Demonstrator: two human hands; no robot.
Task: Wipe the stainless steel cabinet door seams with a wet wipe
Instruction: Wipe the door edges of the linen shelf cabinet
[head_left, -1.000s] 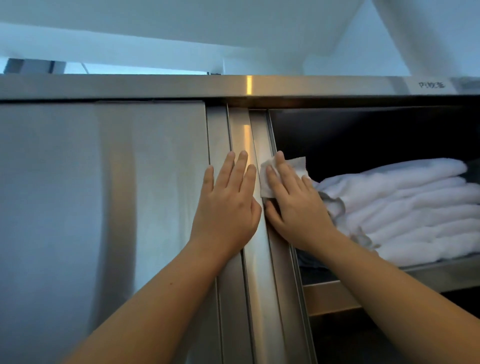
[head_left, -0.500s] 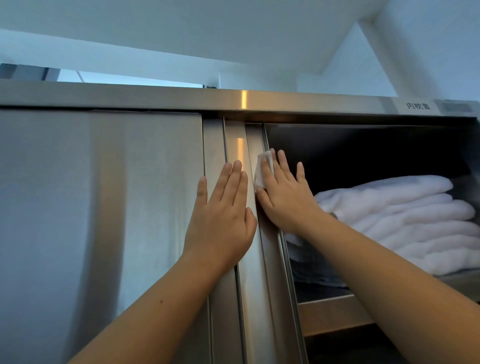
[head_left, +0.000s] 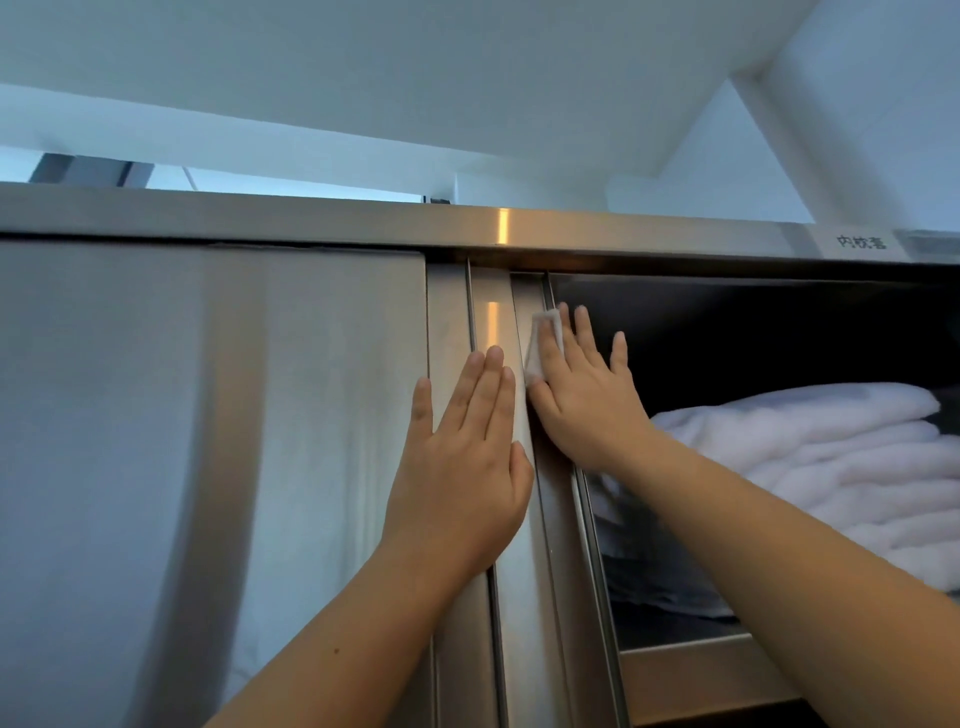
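Note:
A stainless steel cabinet fills the view, with its sliding door shut on the left and the right half standing open. Vertical door seams run down the middle. My left hand lies flat, fingers together, on the door's edge strip just left of the seams. My right hand presses a folded white wet wipe against the upper part of the rightmost seam, fingers spread; most of the wipe is hidden under the fingers.
Folded white towels are stacked on the shelf inside the open compartment, right of my right arm. The cabinet's top rail runs across above, with a small label at the right. White ceiling above.
My right hand has slid the wipe upward along the seam, toward the top rail. My left hand stays flat on the door. The camera has tilted up.

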